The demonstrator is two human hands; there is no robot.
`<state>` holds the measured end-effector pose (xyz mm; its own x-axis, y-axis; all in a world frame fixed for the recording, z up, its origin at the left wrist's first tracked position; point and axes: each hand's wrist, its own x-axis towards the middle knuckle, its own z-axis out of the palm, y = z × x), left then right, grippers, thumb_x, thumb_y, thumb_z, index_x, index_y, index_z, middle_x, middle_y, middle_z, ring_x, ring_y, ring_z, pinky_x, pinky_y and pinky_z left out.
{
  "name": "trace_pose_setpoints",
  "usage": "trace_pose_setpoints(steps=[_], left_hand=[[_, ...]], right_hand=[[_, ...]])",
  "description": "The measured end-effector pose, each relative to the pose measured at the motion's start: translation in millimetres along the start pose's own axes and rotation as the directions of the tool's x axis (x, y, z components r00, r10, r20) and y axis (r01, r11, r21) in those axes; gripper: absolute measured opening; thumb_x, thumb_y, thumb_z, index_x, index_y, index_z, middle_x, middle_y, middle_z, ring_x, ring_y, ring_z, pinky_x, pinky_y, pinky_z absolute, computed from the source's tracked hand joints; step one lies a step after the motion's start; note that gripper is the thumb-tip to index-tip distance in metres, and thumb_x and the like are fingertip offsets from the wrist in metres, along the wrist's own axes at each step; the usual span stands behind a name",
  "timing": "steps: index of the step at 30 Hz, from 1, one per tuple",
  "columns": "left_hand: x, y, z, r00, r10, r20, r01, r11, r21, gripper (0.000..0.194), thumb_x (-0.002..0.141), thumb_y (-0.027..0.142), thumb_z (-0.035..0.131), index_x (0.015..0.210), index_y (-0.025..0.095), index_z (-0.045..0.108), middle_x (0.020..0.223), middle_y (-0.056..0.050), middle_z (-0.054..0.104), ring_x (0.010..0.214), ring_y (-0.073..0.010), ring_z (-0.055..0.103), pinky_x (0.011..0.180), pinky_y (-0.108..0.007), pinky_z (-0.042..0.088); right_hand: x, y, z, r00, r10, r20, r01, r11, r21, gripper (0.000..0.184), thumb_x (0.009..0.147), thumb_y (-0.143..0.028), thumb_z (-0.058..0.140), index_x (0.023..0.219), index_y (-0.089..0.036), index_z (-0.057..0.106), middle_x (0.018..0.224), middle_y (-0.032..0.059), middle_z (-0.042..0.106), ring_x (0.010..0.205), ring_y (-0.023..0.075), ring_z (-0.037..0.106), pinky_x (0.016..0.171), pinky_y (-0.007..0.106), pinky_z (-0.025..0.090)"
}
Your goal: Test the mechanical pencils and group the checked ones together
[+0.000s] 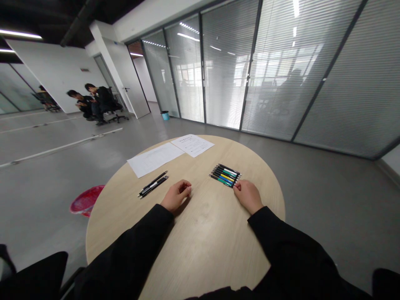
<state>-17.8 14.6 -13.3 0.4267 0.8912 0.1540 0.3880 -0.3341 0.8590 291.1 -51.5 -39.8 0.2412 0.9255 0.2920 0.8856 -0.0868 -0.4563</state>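
A row of several pens (225, 175) lies side by side on the round table (203, 233), mostly black with green, yellow, blue and white parts. My right hand (249, 196) is closed at the near right end of this row, its fingertips on the end of the nearest pen. Resting on the tabletop to the left, my left hand (177, 195) has its fingers curled together, and nothing shows in them. A looser group of black pens (153, 185) lies farther left, apart from that hand.
Two sheets of paper, a blank-looking one (154, 159) and a printed one (192, 145), lie toward the table's far edge. A red basket (86, 201) stands on the floor at left. Seated people (100, 102) are far back, and a blue bin (165, 115) stands by the glass wall.
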Motion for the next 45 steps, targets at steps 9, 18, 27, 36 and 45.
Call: trace_pose_setpoints(steps=[9, 18, 27, 36, 45], left_hand=[[0, 2, 0.2, 1.0, -0.009, 0.012, 0.009, 1.0, -0.008, 0.028, 0.083, 0.043, 0.061, 0.092, 0.017, 0.058, 0.07, -0.001, 0.062, 0.063, -0.0156, 0.06, 0.063, -0.029, 0.048], [0, 0, -0.2, 1.0, 0.008, 0.0, -0.008, 1.0, 0.023, 0.026, 0.083, 0.042, 0.06, 0.091, 0.017, 0.06, 0.069, 0.0, 0.063, 0.063, -0.0151, 0.06, 0.063, -0.029, 0.047], [-1, 5, -0.1, 1.0, -0.003, 0.001, 0.003, 1.0, 0.024, 0.025, 0.082, 0.041, 0.06, 0.09, 0.017, 0.06, 0.068, 0.0, 0.063, 0.062, -0.0154, 0.059, 0.062, -0.028, 0.046], [-1, 6, -1.0, 1.0, -0.001, 0.008, 0.001, 0.999, 0.038, 0.026, 0.083, 0.042, 0.06, 0.09, 0.017, 0.06, 0.069, -0.001, 0.063, 0.062, -0.0156, 0.059, 0.063, -0.028, 0.046], [-3, 8, -2.4, 0.999, 0.05, -0.004, -0.049, 0.986, 0.157, 0.023, 0.086, 0.041, 0.055, 0.09, 0.019, 0.06, 0.068, -0.001, 0.064, 0.063, -0.0165, 0.058, 0.064, -0.029, 0.045]], right_hand=[[0, -4, -4, 1.0, 0.019, 0.019, -0.019, 1.0, -0.013, 0.015, 0.083, -0.02, 0.058, 0.071, -0.017, 0.068, 0.077, 0.0055, 0.065, 0.066, 0.0149, 0.054, 0.058, 0.026, 0.03], [-1, -5, -5, 1.0, 0.015, 0.018, -0.014, 0.999, -0.034, 0.016, 0.083, -0.02, 0.057, 0.071, -0.017, 0.067, 0.077, 0.0059, 0.065, 0.067, 0.0149, 0.053, 0.06, 0.026, 0.029], [-1, -5, -4, 1.0, 0.002, 0.004, -0.002, 1.0, -0.029, 0.015, 0.083, -0.019, 0.057, 0.072, -0.016, 0.066, 0.076, 0.0059, 0.065, 0.068, 0.0152, 0.054, 0.061, 0.026, 0.031], [0, -2, 1, 1.0, -0.012, -0.004, 0.012, 1.0, -0.022, 0.015, 0.083, -0.022, 0.057, 0.071, -0.017, 0.064, 0.076, 0.0055, 0.064, 0.068, 0.0155, 0.054, 0.062, 0.027, 0.03], [-5, -11, -9, 0.998, -0.044, -0.054, 0.044, 0.999, -0.006, 0.013, 0.086, -0.022, 0.054, 0.077, -0.017, 0.062, 0.081, 0.0054, 0.063, 0.074, 0.0167, 0.055, 0.066, 0.027, 0.034]])
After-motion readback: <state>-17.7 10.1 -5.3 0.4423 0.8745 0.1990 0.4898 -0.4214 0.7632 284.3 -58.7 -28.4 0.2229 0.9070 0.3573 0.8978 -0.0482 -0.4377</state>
